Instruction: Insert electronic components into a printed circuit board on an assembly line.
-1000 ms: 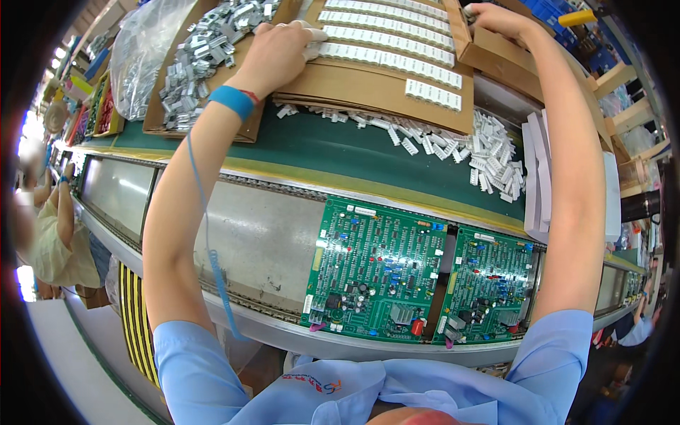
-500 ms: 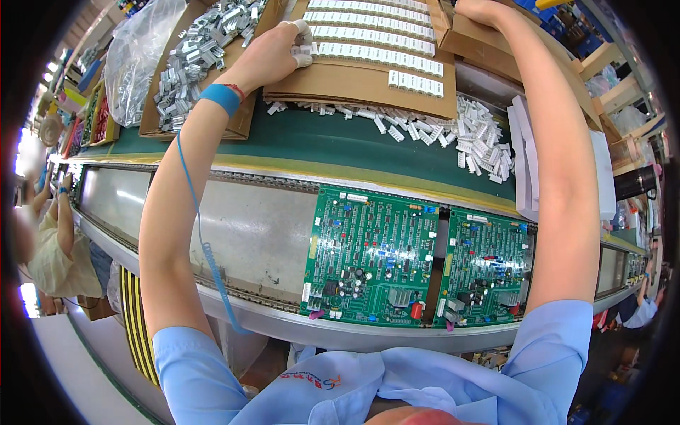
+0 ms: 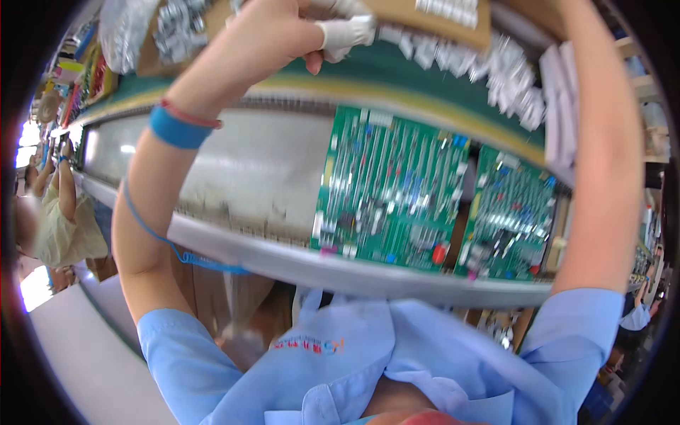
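Note:
My left hand (image 3: 294, 35) is raised over the green work surface near the upper edge, white finger cots on its fingertips. Thumb and fingers are pressed together; blur hides what they pinch. A blue wrist strap with a coiled cord (image 3: 185, 132) circles that wrist. Of my right side only the forearm (image 3: 605, 156) shows, reaching out past the top edge; the hand itself is out of the picture. Below my left hand, to the right, lies a green circuit board (image 3: 389, 191) on the conveyor rails, with a second green circuit board (image 3: 510, 216) beside it.
Loose white connectors (image 3: 510, 78) lie heaped beyond the boards. A cardboard sheet (image 3: 397, 13) carries a row of white connectors (image 3: 450, 10). Metal parts (image 3: 180, 32) fill a box at the upper left. The conveyor's metal rail (image 3: 340, 273) runs in front of me; another person (image 3: 67, 227) is far left.
The view has tilted down, so the cardboard sheet and boxes sit higher. My left hand has come off the rows of connectors, nearer to me. My right hand has left the picture at the top.

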A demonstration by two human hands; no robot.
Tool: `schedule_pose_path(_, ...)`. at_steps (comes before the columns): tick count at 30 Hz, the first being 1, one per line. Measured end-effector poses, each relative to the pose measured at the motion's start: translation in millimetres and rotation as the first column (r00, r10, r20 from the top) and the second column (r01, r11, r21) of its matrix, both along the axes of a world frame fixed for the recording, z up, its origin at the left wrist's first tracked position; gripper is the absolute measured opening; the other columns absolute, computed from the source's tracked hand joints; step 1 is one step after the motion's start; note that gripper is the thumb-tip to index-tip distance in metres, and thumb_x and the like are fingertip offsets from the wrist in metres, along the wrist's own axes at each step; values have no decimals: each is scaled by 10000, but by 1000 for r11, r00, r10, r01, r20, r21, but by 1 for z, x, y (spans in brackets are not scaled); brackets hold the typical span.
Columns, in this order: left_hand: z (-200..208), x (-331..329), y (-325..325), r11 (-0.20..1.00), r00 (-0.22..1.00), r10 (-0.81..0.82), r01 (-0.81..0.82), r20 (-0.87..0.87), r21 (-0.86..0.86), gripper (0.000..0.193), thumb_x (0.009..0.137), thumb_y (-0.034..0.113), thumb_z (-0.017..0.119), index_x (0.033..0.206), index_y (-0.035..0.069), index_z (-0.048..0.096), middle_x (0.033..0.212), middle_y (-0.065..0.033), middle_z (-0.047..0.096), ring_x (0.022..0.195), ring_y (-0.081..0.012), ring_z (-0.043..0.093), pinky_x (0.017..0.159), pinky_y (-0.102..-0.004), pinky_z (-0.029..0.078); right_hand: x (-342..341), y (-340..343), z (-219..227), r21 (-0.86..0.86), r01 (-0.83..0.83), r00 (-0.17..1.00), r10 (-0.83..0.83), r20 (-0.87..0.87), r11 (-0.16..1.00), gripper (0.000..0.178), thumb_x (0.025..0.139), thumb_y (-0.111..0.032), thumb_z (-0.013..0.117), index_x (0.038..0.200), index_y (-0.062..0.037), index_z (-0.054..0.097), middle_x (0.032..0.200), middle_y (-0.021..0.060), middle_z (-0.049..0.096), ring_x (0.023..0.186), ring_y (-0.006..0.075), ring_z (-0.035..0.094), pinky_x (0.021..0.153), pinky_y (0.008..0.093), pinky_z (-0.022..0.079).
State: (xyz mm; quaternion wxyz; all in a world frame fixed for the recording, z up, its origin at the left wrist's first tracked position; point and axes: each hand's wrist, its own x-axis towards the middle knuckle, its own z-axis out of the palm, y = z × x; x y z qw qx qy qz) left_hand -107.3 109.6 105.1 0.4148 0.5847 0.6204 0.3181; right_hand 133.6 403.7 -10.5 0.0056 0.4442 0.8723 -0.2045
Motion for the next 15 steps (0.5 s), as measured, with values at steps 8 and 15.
schedule_pose_path(8,-17,45,-110,960,980,-182,196,83,-200,187,831,4,681,1017,-8,659,938,-57,699,836,-101,647,702,-206,491,26,-119,-138,-400,21,999,-40,-38,916,390,877,-183,550,1176,66,573,1006,179,652,782,223,591,619,287,455)
schedule_pose_path(15,-48,61,-149,963,963,-231,206,-142,-174,192,811,0,696,1002,24,697,893,-19,691,734,-68,611,603,-221,465,50,-163,-128,-467,39,985,-112,-131,883,401,892,-193,537,1201,61,553,1010,166,642,764,200,570,592,263,437)
